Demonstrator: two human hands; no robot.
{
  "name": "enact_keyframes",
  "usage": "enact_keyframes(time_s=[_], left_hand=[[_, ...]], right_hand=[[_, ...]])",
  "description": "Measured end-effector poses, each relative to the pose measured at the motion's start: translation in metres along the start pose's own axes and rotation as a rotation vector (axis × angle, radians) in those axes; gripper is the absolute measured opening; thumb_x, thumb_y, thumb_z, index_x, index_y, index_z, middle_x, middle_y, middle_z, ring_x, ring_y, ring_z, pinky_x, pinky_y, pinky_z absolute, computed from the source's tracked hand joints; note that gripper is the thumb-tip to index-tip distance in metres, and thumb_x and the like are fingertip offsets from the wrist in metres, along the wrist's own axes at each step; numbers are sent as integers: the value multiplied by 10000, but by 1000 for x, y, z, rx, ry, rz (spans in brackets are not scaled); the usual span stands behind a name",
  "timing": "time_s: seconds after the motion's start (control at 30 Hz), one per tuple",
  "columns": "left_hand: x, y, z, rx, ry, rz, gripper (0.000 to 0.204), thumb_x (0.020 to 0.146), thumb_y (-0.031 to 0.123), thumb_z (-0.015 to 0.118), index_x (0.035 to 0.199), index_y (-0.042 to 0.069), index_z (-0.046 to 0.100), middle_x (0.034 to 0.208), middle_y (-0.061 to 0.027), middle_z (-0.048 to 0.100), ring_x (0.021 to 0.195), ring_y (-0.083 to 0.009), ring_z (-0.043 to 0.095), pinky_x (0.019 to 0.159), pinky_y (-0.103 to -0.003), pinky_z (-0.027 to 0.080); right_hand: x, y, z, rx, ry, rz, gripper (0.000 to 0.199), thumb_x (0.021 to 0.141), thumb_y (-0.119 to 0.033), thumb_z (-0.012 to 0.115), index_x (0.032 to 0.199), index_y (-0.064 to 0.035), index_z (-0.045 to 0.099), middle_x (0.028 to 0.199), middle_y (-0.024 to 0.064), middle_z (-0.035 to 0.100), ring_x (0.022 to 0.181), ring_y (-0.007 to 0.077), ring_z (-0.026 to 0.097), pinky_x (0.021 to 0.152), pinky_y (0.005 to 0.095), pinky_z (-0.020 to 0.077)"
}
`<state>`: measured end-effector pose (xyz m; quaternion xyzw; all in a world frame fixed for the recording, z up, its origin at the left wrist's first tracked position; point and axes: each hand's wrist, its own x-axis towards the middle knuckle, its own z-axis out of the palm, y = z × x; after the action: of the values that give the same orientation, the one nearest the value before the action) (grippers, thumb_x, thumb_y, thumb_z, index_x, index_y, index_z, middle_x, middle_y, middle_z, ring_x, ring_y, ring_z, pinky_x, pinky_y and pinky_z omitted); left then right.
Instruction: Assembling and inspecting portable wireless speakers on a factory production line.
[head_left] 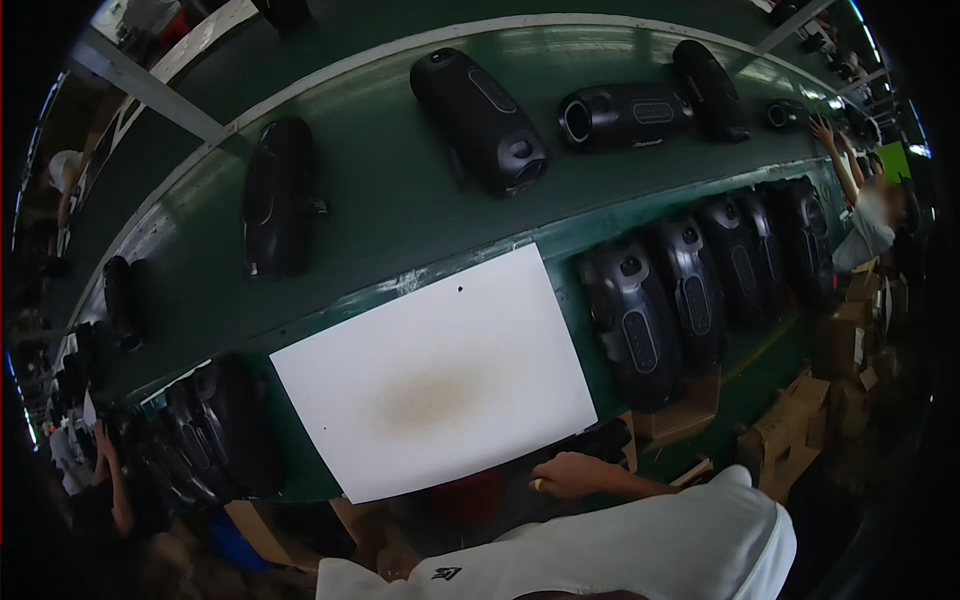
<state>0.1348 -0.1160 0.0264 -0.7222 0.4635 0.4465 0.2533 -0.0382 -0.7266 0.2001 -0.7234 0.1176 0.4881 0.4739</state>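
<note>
green and smooth-topped, a long table [370, 190] stretches ahead of both hands and away to either side, bent by the lens. next in size is a flat white rectangular sheet [500, 310] with a brownish smudge, lying on the near part of the table, just beyond the right hand [566, 475].

black, rounded, glossy-ended speakers come next, none of them on the sheet. one row of black speakers [633, 325] stands side by side to the right of the sheet, near the right hand and ahead of it; a darker row [240, 420] is on the sheet's left. others, such as a long tilted one [480, 120], lie spread across the table well beyond the hands. an opened brown cardboard box [785, 435] sits off to the right hand's right.

the right hand is loosely curled beside the sheet's near edge; its fingertips are hidden, so whether it grasps anything cannot be told. of the left hand [394, 556], only dim skin shows below the sheet, and its grip cannot be told either. smallest is a yellow ring [538, 485] on the right hand.

as for progress, the work here looks paused or between pieces; which speakers are done and which are left cannot be told.
</note>
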Motion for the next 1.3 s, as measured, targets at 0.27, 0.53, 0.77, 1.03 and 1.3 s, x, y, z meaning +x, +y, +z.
enact_keyframes(time_s=[0.27,0.53,0.77,1.03,1.3], left_hand=[[-54,22,-287,-288,-693,84,392,1044,255,609,1324,9,729,1202,-169,772,1068,-297,747,975,-464,609],[-16,-38,-677,-562,606,358,64,982,42,637,988,23,698,729,-36,654,668,-142,667,653,-306,562],[309,-27,-978,-300,1140,456,1072,790,522,933,1593,-39,499,1554,-351,552,1476,-451,534,1225,-498,449],[354,58,-1002,-748,669,418,1182,718,525,1002,1588,-77,476,1456,-241,654,1342,-307,646,1149,-404,492],[297,50,-915,-895,747,290,1054,789,354,977,1608,-53,452,1386,-248,691,1272,-335,685,1126,-397,504]], right_hand=[[-27,-40,-136,667,1162,-222,319,1059,-82,645,1366,-6,680,1000,166,791,892,218,775,803,344,586],[24,-34,-306,745,1581,53,1034,954,-589,764,1563,168,411,1351,433,661,1283,523,680,1114,486,526],[27,-31,-385,1144,1516,91,1279,853,-760,792,1560,220,374,1513,408,569,1451,454,579,1195,435,461],[62,-27,-420,1017,1585,345,957,942,-507,787,1605,75,417,1408,354,654,1315,510,649,1124,555,504],[27,83,-454,610,1705,-320,950,887,-365,870,1623,51,437,1478,351,635,1383,467,636,1182,455,474]])
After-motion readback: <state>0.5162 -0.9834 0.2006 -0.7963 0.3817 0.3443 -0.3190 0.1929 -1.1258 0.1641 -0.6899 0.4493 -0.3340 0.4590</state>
